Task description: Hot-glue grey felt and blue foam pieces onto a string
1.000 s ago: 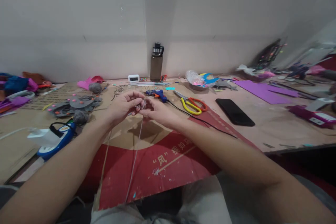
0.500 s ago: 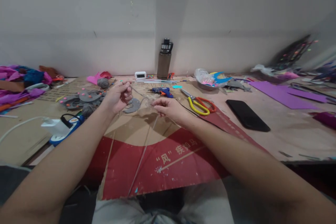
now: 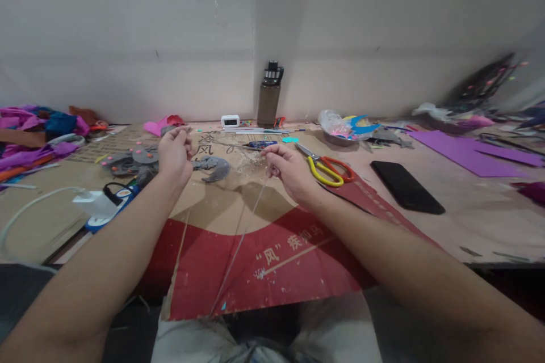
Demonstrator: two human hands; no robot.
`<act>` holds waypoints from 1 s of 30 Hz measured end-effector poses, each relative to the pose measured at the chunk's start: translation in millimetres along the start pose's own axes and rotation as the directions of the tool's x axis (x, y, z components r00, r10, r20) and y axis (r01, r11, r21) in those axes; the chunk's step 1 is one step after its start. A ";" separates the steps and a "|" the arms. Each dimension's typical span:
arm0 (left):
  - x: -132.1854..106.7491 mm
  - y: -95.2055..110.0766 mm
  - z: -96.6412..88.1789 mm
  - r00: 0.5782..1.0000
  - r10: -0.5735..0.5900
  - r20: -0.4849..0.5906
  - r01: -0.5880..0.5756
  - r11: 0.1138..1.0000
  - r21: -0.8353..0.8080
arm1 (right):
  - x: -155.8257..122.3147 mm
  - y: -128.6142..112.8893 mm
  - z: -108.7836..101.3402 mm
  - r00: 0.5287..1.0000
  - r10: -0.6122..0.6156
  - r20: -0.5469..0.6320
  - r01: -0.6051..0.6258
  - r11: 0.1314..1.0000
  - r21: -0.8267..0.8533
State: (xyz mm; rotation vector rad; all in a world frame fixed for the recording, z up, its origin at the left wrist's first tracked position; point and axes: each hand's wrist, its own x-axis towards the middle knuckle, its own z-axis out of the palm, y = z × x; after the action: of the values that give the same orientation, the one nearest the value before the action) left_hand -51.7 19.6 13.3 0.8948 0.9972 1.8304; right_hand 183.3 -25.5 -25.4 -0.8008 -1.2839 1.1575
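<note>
A thin grey yarn [image 3: 243,232] runs from my right hand [image 3: 286,169] down over the cardboard's front edge toward my lap. The fingers of that hand are pinched on it. My left hand [image 3: 175,153] is raised at the left with its fingertips closed on the yarn's other stretch, which spans the gap between my hands with a small loop in it. Below that stretch, a grey crescent-shaped piece [image 3: 221,171] lies on the red and brown cardboard [image 3: 204,272]. Just behind my right hand lies a blue glue gun [image 3: 260,144], partly covered.
Scissors [image 3: 326,170] with yellow and red handles and a black phone [image 3: 406,187] lie to the right. A bottle [image 3: 269,96] and a small white clock [image 3: 230,121] stand by the wall. Grey pieces with coloured dots [image 3: 131,161] and a power strip [image 3: 111,210] sit left.
My hands have moved apart: the right one went right and slightly up, the left one a little left. The grey crescent piece shows more fully between them.
</note>
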 end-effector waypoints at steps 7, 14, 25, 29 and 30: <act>-3.9 0.2 7.6 0.992 0.099 0.081 -0.108 0.987 0.122 | 3.7 1.8 -4.6 0.999 0.009 -0.050 -0.006 0.998 0.061; -57.6 -4.1 30.8 0.650 -0.316 0.691 0.074 0.931 0.357 | -11.9 -3.7 11.2 0.986 0.103 0.132 -0.078 0.980 -0.182; -23.0 23.3 1.0 0.498 -0.506 0.704 0.021 0.819 0.573 | -5.2 2.2 0.6 0.984 0.087 0.157 -0.059 0.982 -0.179; -4.1 31.7 -13.4 0.525 -0.587 0.616 -0.129 0.661 0.739 | 6.7 7.5 11.3 0.978 0.053 0.204 0.048 0.887 -0.460; -1.0 29.4 -14.6 0.539 -0.582 0.609 -0.213 0.605 0.767 | 12.6 9.1 16.3 0.972 0.036 0.232 0.094 0.846 -0.525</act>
State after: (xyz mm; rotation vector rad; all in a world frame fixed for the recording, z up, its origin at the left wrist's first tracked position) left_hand -73.6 5.0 32.9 1.8509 1.1515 0.4275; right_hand 164.4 -13.4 -27.6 -1.0650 -1.8563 0.8883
